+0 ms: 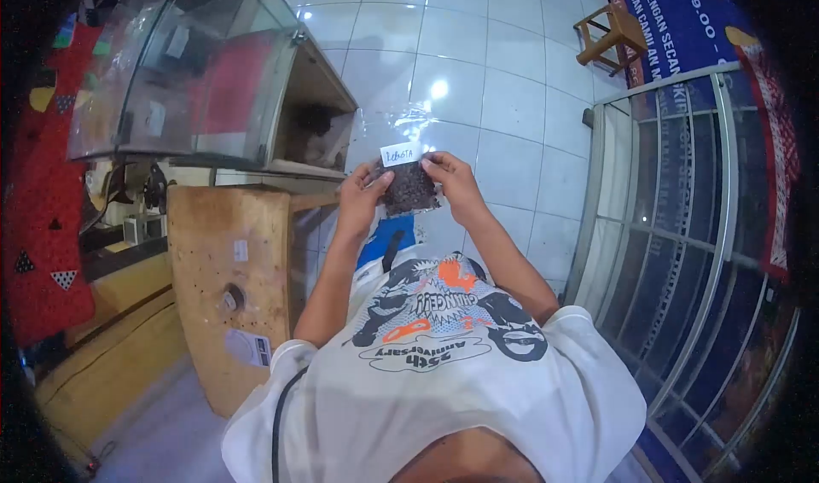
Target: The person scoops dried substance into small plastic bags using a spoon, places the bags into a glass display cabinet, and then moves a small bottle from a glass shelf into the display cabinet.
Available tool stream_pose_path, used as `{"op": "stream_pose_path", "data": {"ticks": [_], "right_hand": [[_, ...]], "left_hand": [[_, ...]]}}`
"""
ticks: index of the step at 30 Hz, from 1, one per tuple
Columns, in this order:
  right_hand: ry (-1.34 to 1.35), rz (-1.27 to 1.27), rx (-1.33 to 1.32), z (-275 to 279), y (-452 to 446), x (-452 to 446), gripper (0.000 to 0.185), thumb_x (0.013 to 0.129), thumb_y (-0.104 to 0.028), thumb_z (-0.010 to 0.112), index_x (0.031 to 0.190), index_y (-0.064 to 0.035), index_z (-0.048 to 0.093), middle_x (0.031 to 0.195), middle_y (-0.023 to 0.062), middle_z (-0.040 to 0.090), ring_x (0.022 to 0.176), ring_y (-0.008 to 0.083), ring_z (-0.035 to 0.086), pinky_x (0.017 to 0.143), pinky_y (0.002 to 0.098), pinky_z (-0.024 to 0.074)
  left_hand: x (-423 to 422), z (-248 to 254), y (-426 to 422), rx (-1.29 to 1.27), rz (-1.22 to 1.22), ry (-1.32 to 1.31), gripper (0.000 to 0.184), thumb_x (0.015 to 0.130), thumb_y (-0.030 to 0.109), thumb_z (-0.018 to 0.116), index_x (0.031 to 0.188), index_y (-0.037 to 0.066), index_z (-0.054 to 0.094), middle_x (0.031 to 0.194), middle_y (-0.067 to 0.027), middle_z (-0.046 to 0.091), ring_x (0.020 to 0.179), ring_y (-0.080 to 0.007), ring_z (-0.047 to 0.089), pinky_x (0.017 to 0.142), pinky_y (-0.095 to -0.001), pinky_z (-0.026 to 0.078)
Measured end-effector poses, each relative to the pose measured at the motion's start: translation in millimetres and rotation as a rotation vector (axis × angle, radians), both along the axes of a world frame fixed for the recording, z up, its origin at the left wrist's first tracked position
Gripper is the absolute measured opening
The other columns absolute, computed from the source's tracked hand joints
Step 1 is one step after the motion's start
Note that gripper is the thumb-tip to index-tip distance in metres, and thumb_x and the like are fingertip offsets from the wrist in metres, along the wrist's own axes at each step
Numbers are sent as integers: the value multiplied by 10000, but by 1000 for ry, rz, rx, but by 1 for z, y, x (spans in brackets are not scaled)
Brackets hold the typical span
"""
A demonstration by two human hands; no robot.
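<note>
Plastic bag (409, 191), dark-filled, held over the floor (529, 171) between left hand (362, 191) and right hand (455, 183), fingers pinching its sides beside the label (401, 154): seemingly label placement, the next move calling for even pressure.

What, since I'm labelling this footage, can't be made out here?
All in the head view:
Bag: its dark pieces are too small to identify.
Left hand and right hand: some fingers hidden behind the bag.
Dark item inside the glass case: lost in shadow.
Banner: text cut off by the dark border.
</note>
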State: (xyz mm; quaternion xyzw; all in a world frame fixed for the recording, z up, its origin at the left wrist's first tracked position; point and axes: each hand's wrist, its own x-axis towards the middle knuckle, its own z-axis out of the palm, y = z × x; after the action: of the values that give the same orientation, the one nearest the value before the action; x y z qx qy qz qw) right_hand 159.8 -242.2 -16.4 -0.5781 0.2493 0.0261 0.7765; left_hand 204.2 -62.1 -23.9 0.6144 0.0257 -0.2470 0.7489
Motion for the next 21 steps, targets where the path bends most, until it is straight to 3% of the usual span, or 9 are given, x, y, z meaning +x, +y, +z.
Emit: {"op": "stream_pose_path", "data": {"ticks": [2, 3, 5, 12, 18, 21], "right_hand": [[17, 28, 21, -12, -12, 28, 200, 886, -142, 641, 1010, 14, 636, 913, 49, 641, 826, 114, 576, 740, 255, 449], [42, 38, 28, 46, -48, 52, 206, 884, -150, 647, 1011, 12, 634, 910, 49, 640, 825, 114, 576, 735, 257, 447], [48, 66, -5, 33, -66, 85, 213, 882, -158, 654, 1011, 11, 633, 906, 49, 639, 824, 114, 575, 731, 259, 445], [-31, 215, -6, 49, -92, 209, 255, 880, -154, 652, 1062, 15, 595, 941, 59, 628, 838, 127, 580, 748, 262, 445], [-195, 605, -70, 60, -78, 305, 454, 837, -186, 701, 1196, 2, 498, 1058, 71, 588, 963, 153, 556, 862, 284, 432], [-321, 776, -55, 59, -69, 354, 493, 826, -199, 714, 1220, -11, 484, 1115, 79, 564, 1045, 171, 532, 905, 305, 423]], "left_hand": [[27, -5, -10, 5, -14, 37, 446, 871, 130, 672, 1274, 8, 526, 1139, -83, 629, 982, -137, 600, 811, -273, 491], [50, 58, -45, 19, -4, 44, 446, 871, 130, 672, 1274, 8, 526, 1139, -83, 629, 982, -137, 600, 811, -273, 491], [76, 42, -64, -1, 35, 63, 388, 867, 102, 663, 1228, 4, 559, 1097, -94, 639, 948, -132, 613, 783, -261, 510], [165, 62, -91, 22, 214, -11, 363, 870, 91, 660, 1205, -11, 561, 1094, -84, 631, 943, -134, 613, 773, -264, 512], [214, 76, -80, 0, 388, -79, 367, 896, 111, 617, 1231, -6, 524, 1119, -92, 619, 1025, -160, 590, 881, -287, 470], [237, 82, -87, -80, 637, -219, 349, 889, 17, 607, 1218, -33, 504, 1159, -103, 593, 1092, -161, 546, 969, -299, 417]]}}
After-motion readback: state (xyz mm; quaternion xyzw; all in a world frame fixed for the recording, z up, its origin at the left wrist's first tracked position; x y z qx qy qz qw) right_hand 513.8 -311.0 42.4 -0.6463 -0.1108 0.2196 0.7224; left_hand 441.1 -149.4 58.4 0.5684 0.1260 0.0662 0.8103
